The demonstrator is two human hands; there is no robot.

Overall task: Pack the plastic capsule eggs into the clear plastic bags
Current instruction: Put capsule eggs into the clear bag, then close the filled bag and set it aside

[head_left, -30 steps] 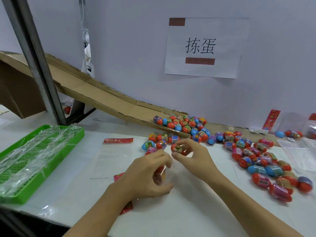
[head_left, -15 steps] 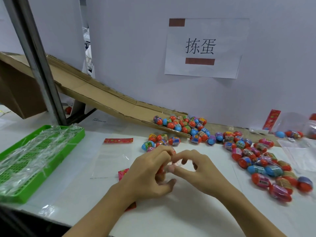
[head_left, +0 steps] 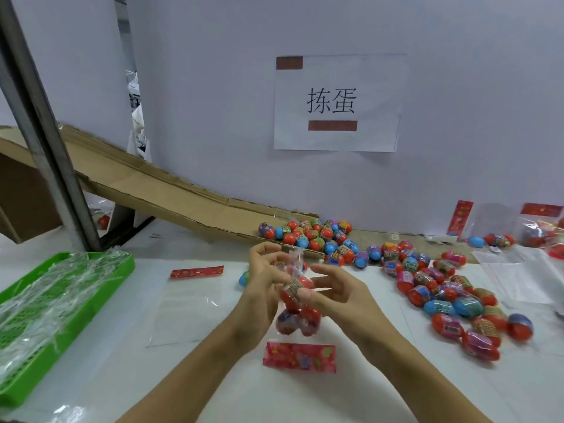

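While both hands' fingers (head_left: 268, 257) pinch the filled bag (head_left: 297, 312), loose eggs (head_left: 442, 288) crowd right, green tray (head_left: 61, 300) left.

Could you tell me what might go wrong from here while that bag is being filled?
The left hand holds the clear bag only near its mouth, so the eggs inside could slip out. The right hand has a light fingertip grip on the egg, which might drop. The loose eggs nearby could roll if bumped.

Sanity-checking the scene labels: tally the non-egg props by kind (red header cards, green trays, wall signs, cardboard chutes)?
Red header cards: 4
Green tray: 1
Wall sign: 1
Cardboard chute: 1
Total: 7
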